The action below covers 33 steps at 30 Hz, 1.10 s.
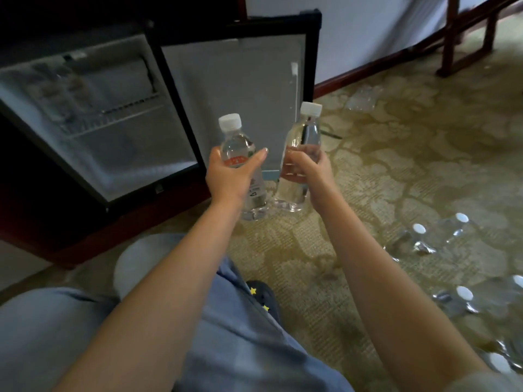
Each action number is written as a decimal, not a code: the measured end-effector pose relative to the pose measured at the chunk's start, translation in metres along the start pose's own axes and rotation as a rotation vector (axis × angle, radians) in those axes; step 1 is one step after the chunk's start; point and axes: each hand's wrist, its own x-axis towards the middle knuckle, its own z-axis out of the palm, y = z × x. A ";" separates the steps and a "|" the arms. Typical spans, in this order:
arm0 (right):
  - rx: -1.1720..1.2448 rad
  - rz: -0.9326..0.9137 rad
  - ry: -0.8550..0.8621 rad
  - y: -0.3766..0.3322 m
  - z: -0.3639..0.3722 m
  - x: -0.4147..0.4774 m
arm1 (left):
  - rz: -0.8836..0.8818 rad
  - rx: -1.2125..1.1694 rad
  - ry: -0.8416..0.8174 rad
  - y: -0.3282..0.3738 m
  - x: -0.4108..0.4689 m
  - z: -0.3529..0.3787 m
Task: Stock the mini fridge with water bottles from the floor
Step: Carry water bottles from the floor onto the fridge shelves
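Two hands meet at centre frame, each with fingers curled round a clear water bottle. The left hand (229,179) grips the left bottle (236,145) and the right hand (310,168) grips the right bottle (307,131), their bases close together. At upper left the mini fridge (99,108) stands open, its door (235,94) at top centre. More bottles (441,236) sit on the carpet (396,171) at lower right.

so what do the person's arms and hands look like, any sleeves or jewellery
The left hand and right hand are bare: no gloves, rings or watch visible. The left forearm and right forearm are uncovered. Pale grey fabric, perhaps a sleeve, shows only at the right arm's bottom edge.
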 end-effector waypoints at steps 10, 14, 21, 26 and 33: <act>-0.042 -0.062 -0.220 -0.044 0.132 0.016 | 0.121 -0.029 0.185 0.060 0.047 -0.105; -0.072 -0.088 -0.314 -0.044 0.187 0.023 | 0.156 0.027 0.302 0.063 0.069 -0.155; -0.169 -0.072 -0.452 -0.031 0.267 0.041 | 0.084 0.086 0.458 0.050 0.105 -0.229; -0.241 -0.084 -0.462 -0.023 0.318 0.072 | 0.068 0.132 0.510 0.041 0.148 -0.260; -0.193 -0.038 -0.437 -0.011 0.377 0.148 | -0.015 0.135 0.420 0.025 0.234 -0.282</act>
